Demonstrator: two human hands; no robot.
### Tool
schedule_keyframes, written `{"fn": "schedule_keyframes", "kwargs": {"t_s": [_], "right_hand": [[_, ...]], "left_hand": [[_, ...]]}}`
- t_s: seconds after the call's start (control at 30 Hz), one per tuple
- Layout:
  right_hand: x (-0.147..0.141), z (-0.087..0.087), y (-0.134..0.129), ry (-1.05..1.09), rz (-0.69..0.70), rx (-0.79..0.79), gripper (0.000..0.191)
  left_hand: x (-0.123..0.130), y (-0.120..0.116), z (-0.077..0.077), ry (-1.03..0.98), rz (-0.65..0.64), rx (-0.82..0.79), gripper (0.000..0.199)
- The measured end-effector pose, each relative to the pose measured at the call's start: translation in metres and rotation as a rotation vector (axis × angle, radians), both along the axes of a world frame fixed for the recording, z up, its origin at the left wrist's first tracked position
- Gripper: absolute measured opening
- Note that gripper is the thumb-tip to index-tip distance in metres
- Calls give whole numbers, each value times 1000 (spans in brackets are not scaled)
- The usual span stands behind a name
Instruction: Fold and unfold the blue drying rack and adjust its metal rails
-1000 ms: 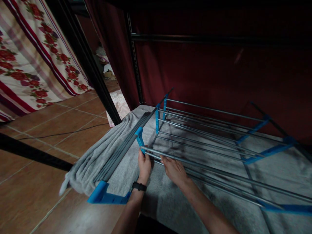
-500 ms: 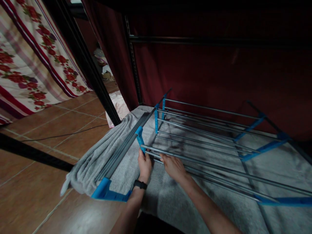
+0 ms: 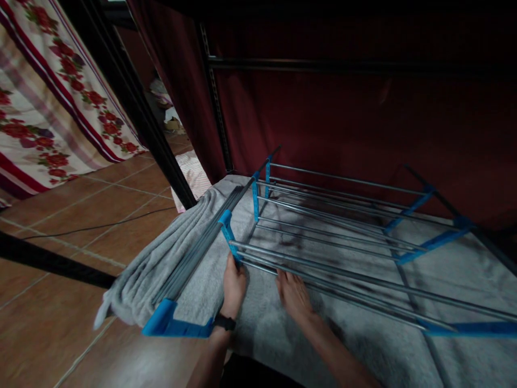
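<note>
Left hand (image 3: 235,284) pinching the blue plastic bracket's (image 3: 228,233) lower edge; right hand (image 3: 294,295), fingers together by a metal rod (image 3: 258,269), grip unclear; bare grey blanket (image 3: 260,304) between!

**Left hand (image 3: 235,285) on blue bracket (image 3: 228,233) of metal-rod rack (image 3: 343,272)**

Head view. Left hand, black wristband (image 3: 224,322) at wrist, grips lower end of bracket, where front rods meet it. Right hand (image 3: 294,293) just beside, fingertips at lower front rod (image 3: 260,268); contact cannot be told. Rack lies across grey blanket (image 3: 266,323). Bundle of grey tubes (image 3: 197,250) on folded part of blanket, left of rack; blue corner piece (image 3: 177,322) at its near end. Dark red curtain (image 3: 323,118) behind; brown tiled floor (image 3: 60,285) at picture left.
</note>
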State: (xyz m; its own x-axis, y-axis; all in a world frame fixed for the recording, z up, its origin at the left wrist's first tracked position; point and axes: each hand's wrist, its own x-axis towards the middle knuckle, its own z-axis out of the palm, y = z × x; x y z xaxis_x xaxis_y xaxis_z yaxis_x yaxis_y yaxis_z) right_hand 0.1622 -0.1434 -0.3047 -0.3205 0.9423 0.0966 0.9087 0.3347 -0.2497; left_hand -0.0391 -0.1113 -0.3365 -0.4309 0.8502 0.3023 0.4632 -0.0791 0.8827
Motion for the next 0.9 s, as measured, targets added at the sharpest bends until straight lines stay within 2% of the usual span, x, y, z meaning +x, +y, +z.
{"fn": "schedule_keyframes", "kwargs": {"t_s": [0.1,0.2,0.3,0.47,0.6,0.77,0.9], "right_hand": [[-3,-3,13,-59,-18,-125,43],[-8,-2,22,-63,6,-218,37],[-10,0,25,-52,7,-255,33],[-9,1,26,-25,-4,-286,32],[-9,1,24,16,-20,-265,34],[-14,5,20,44,-29,-232,37],[-13,5,3,137,29,-77,43]], "left_hand": [[-3,3,3,67,-19,-17,62],[-7,2,4,133,-41,-20,52],[-9,1,2,174,-30,-23,44],[-9,3,-4,184,-32,-10,52],[-8,4,-5,212,-20,-9,57],[-10,4,-1,205,-40,-15,46],[-14,7,1,147,-69,-4,43]]}}
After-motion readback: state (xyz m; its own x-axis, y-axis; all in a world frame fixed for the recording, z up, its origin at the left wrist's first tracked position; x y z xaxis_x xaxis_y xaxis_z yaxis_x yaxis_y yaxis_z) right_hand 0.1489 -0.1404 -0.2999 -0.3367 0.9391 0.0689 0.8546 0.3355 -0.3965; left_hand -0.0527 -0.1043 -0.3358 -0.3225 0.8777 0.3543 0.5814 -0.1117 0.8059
